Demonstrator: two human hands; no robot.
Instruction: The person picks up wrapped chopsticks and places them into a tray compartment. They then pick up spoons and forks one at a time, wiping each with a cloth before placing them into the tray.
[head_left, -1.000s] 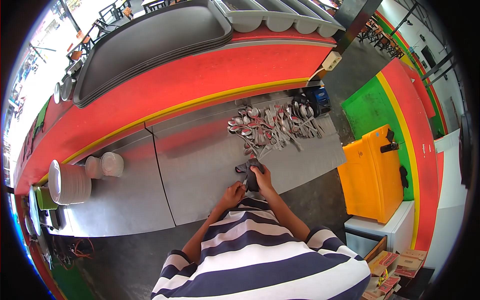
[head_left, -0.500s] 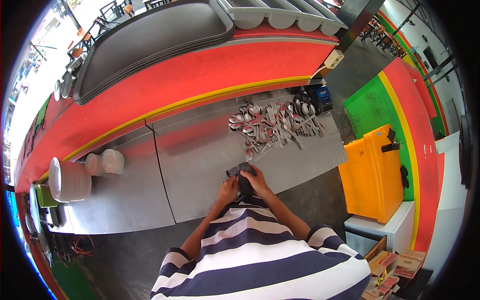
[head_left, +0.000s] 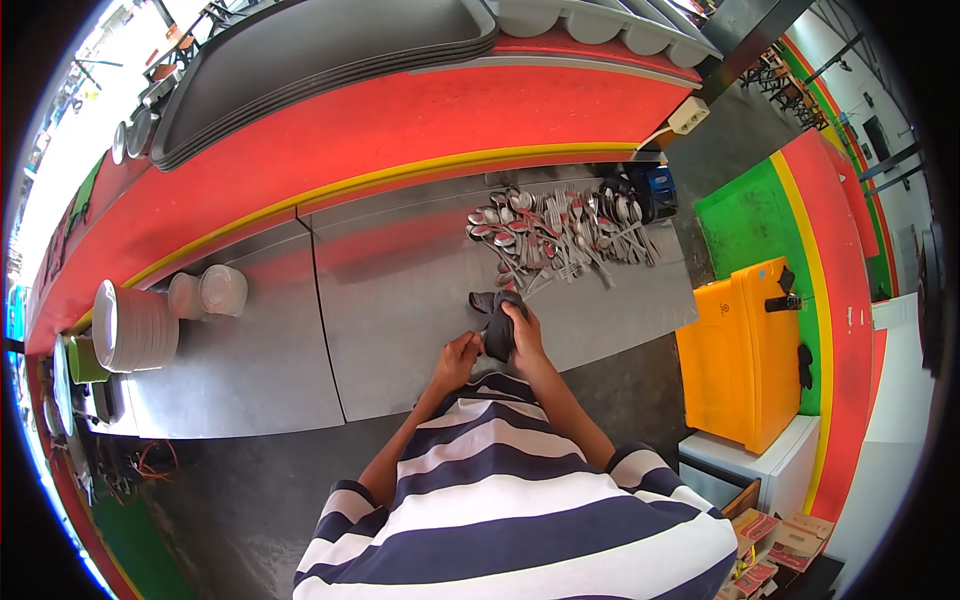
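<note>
My right hand (head_left: 523,336) is closed around a dark grey cloth (head_left: 492,318) just above the front part of the steel counter (head_left: 400,290). My left hand (head_left: 457,359) pinches the cloth's lower end from the left, fingers closed. Whether a piece of cutlery is wrapped inside the cloth is hidden. A loose pile of spoons and forks (head_left: 558,236) lies on the counter just beyond my hands, toward the back right.
White plates (head_left: 133,330) are stacked at the counter's left end, beside two upturned bowls (head_left: 210,292). Grey trays (head_left: 300,60) and a grey cutlery holder (head_left: 600,20) sit on the red ledge. A yellow bin (head_left: 745,350) stands on the right, with cardboard boxes (head_left: 785,545) below it.
Both hands with the cloth shifted slightly away from my body and the cloth turned between them. The view has tilted a little; the cutlery pile has not moved.
</note>
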